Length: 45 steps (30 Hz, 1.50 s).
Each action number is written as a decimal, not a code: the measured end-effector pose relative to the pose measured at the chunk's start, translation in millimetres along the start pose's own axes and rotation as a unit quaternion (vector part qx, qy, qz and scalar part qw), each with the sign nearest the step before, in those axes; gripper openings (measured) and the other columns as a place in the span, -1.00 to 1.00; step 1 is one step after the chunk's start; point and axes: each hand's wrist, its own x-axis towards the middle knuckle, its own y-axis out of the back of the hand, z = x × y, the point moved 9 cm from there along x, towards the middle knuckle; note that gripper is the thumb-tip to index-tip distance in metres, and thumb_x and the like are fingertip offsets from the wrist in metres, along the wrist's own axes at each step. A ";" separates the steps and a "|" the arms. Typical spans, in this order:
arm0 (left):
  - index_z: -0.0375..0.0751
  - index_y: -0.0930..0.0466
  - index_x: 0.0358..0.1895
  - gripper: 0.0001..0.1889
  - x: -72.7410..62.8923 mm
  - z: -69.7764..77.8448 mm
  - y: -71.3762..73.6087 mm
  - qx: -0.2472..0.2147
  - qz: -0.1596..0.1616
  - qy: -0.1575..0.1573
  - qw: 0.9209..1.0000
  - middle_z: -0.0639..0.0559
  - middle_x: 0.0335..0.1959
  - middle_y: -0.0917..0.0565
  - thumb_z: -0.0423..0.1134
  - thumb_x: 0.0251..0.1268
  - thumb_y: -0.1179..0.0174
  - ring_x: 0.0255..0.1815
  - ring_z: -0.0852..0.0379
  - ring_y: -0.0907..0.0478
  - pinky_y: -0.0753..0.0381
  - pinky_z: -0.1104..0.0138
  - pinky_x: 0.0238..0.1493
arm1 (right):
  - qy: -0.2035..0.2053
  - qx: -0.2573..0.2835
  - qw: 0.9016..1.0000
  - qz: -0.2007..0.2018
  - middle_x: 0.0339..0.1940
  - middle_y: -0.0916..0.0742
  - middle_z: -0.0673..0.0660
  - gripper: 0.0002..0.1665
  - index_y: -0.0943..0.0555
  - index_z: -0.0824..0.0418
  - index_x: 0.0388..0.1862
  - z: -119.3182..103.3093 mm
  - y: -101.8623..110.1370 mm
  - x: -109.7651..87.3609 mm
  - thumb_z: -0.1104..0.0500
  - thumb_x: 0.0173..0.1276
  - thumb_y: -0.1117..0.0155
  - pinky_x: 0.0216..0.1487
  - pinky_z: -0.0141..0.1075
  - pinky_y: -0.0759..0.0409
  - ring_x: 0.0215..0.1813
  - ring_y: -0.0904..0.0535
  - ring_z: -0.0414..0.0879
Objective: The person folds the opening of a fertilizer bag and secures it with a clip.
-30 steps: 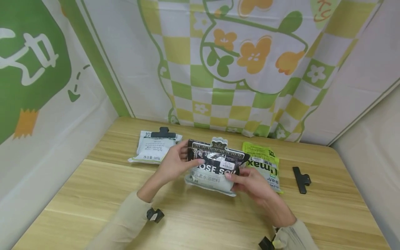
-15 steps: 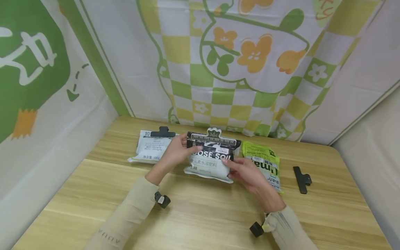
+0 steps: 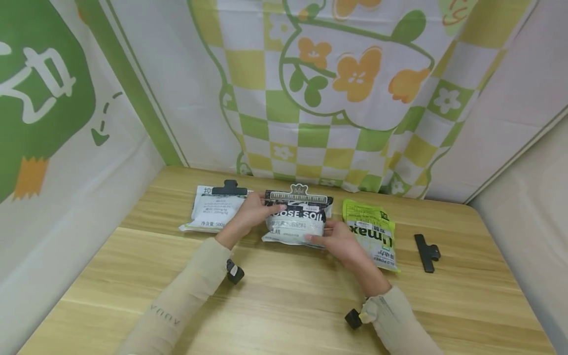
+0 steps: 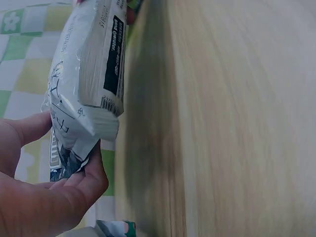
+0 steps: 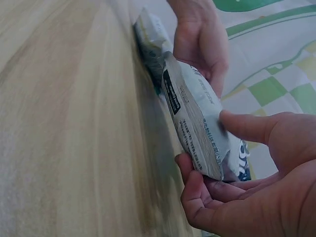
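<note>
The placing step is judged to be in hand: the black-and-white bag (image 3: 295,231) is held by both grips between the white bag (image 3: 216,209) and the green bag (image 3: 368,231). Its dark upper end is fitted with a decorated clip (image 3: 298,197) and is turned away from the person. The bag's left side is pinched by the left grip (image 3: 252,212), thumb on the printed face and fingers behind; its lower right side is pinched likewise by the right grip (image 3: 340,241). A shadow is cast on the surface (image 3: 275,301), and the bag appears to be suspended; full clearance cannot be confirmed.

For the next move, the bag should be lowered flat into the gap, and both pinches should be released evenly so that the white bag is not displaced. A black clip (image 3: 229,190) is already seated on the white bag. No clip is seen on the green bag; the loose clip (image 3: 427,253) at its right is presumably to be fitted there afterwards
</note>
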 end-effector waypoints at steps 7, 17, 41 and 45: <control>-0.30 -0.64 0.07 -0.60 9.7 -4.1 -2.4 0.044 -0.012 0.017 0.999 -0.03 -0.13 -0.61 -0.07 0.38 -0.42 -0.12 0.06 -0.46 -0.49 0.31 -0.13 | -0.003 -0.058 0.998 0.021 -0.08 -0.75 0.23 -0.57 -0.60 0.31 0.14 -1.2 -2.2 1.6 0.20 0.37 -0.48 -0.47 -0.32 -0.51 -0.49 -0.47 -0.14; -0.26 -0.62 -0.02 -0.65 20.3 -11.4 -6.6 0.070 -0.022 0.031 0.997 -0.02 -0.16 -0.56 -0.04 0.41 -0.39 -0.11 0.05 -0.45 -0.49 0.28 -0.09 | -0.009 -0.085 0.996 0.033 -0.16 -0.68 0.18 -0.61 -0.59 0.37 0.08 0.2 -2.5 5.5 0.19 0.39 -0.46 -0.33 -0.34 -0.52 -0.27 -0.51 -0.09; -0.48 -0.43 0.39 -0.25 22.0 -12.4 -9.9 0.131 0.003 0.042 0.991 -0.40 0.39 -0.55 0.07 0.41 -0.36 0.43 -0.32 -0.50 -0.50 -0.15 0.48 | -0.019 -0.107 0.993 0.042 -0.22 -0.60 0.15 -0.63 -0.57 0.38 0.04 3.8 1.3 5.1 0.14 0.45 -0.39 -0.31 -0.33 -0.46 -0.25 -0.46 -0.07; -0.48 -0.45 0.37 -0.27 21.5 -11.6 -9.2 0.140 0.013 0.042 0.989 -0.40 0.35 -0.57 0.08 0.41 -0.35 0.38 -0.30 -0.53 -0.56 -0.13 0.42 | -0.021 -0.102 0.994 0.037 -0.23 -0.60 0.14 -0.64 -0.58 0.36 0.03 3.8 1.9 6.1 0.13 0.46 -0.39 -0.31 -0.33 -0.46 -0.25 -0.46 -0.06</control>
